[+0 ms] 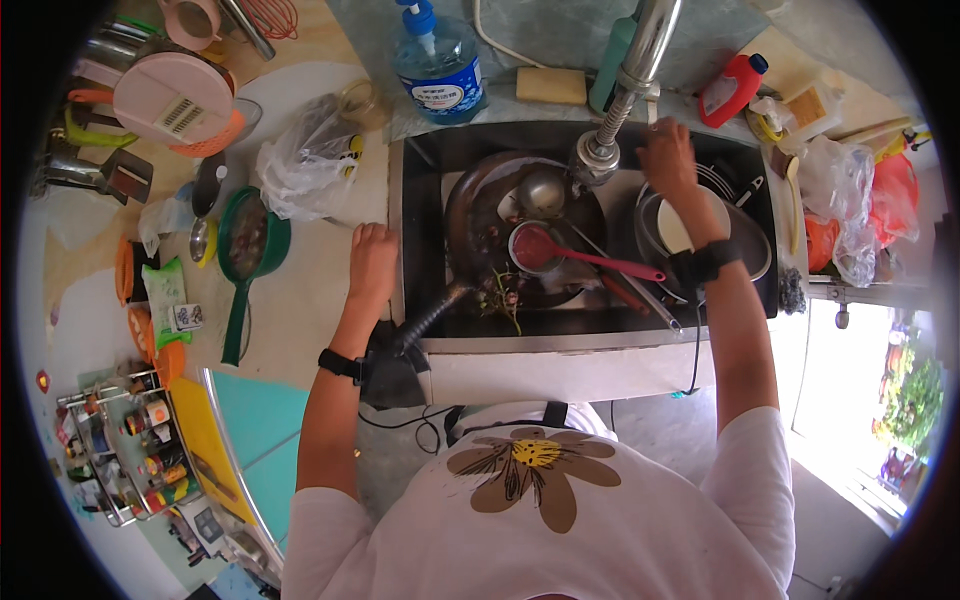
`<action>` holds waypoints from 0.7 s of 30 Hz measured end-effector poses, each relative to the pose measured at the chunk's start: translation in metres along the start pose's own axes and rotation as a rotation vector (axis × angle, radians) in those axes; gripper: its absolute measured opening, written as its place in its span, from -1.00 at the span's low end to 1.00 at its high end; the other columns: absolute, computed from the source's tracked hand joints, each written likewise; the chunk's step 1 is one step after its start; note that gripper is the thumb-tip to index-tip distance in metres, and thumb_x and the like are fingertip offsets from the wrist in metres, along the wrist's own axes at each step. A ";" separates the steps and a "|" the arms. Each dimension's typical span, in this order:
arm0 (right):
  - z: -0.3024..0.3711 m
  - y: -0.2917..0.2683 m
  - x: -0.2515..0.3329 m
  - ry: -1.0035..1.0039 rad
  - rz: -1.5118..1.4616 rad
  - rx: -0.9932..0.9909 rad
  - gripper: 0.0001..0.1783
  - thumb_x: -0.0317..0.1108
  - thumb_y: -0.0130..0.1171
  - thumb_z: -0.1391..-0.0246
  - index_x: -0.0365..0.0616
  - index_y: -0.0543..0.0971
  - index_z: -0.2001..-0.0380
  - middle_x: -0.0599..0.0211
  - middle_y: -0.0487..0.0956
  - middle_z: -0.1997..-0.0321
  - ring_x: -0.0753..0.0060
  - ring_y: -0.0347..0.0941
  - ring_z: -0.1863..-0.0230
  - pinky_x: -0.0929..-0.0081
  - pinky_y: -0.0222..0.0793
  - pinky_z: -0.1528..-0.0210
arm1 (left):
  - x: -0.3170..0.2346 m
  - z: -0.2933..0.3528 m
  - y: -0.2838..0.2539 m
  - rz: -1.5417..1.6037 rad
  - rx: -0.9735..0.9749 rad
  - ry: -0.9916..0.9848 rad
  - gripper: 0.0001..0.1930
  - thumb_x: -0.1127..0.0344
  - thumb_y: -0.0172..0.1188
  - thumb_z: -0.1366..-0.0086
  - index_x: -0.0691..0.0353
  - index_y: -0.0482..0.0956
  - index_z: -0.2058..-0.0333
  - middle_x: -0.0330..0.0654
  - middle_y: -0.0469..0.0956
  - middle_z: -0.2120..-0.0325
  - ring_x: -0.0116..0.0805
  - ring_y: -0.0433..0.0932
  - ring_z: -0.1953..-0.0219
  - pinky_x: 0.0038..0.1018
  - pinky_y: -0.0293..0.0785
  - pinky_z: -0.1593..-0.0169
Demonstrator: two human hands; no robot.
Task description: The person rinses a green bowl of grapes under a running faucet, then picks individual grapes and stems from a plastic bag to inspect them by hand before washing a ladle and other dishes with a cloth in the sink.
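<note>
My right hand reaches over the right side of the sink, its fingers closed at the small lever of the metal faucet. At the sink's left rim is my left hand, fingers curled under; whatever they hold is hidden. Between my hands a dark wok lies in the sink. In it are a metal ladle, a red ladle and some stems. Under my right forearm sits a pot with a pale round bowl in it.
On the left counter are a green pan with food in it and a clear plastic bag. A blue pump bottle, a sponge and a red bottle stand behind the sink. More bags lie far right.
</note>
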State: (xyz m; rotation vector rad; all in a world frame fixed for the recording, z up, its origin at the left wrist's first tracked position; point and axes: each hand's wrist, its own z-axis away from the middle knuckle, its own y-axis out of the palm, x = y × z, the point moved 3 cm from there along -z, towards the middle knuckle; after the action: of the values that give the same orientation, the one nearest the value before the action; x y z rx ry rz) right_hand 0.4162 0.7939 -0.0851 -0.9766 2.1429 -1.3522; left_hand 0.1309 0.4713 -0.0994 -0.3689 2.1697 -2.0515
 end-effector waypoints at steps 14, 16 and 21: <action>0.040 0.032 0.142 1.478 -2.195 0.053 -0.54 -0.14 -0.31 -0.17 -0.18 0.33 -0.02 0.25 0.40 -0.04 0.33 0.31 0.02 0.45 0.20 -0.03 | -0.204 -0.157 0.052 1.552 0.036 -0.429 -0.51 0.10 0.00 -0.24 0.20 0.23 -0.08 -0.14 0.28 -0.02 -0.29 0.26 -0.04 -0.40 0.20 -0.07; 0.040 0.018 0.149 1.189 -2.407 -0.103 -0.50 0.02 -0.28 -0.19 -0.13 0.34 0.02 0.25 0.43 0.06 0.34 0.35 0.07 0.38 0.24 -0.01 | -0.201 -0.186 0.081 1.162 -0.072 -0.332 -0.58 0.11 0.00 -0.23 0.18 0.30 0.00 -0.11 0.34 0.06 -0.22 0.30 0.03 -0.38 0.25 -0.01; 0.045 0.005 0.130 0.959 -1.627 -0.354 -0.63 -0.23 -0.12 -0.16 -0.29 0.31 0.08 0.25 0.41 0.11 0.50 0.27 0.09 0.55 0.20 0.04 | -0.219 -0.189 0.060 0.904 -0.184 0.052 -0.60 0.19 -0.03 -0.21 0.20 0.26 0.01 -0.08 0.37 0.09 -0.17 0.29 0.01 -0.37 0.20 -0.04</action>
State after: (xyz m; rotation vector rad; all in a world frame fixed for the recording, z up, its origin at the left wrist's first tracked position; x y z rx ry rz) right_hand 0.3580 0.6709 -0.1076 -3.0850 1.9386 -2.4521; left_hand 0.2865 0.7139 -0.1618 0.5643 1.9893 -1.3606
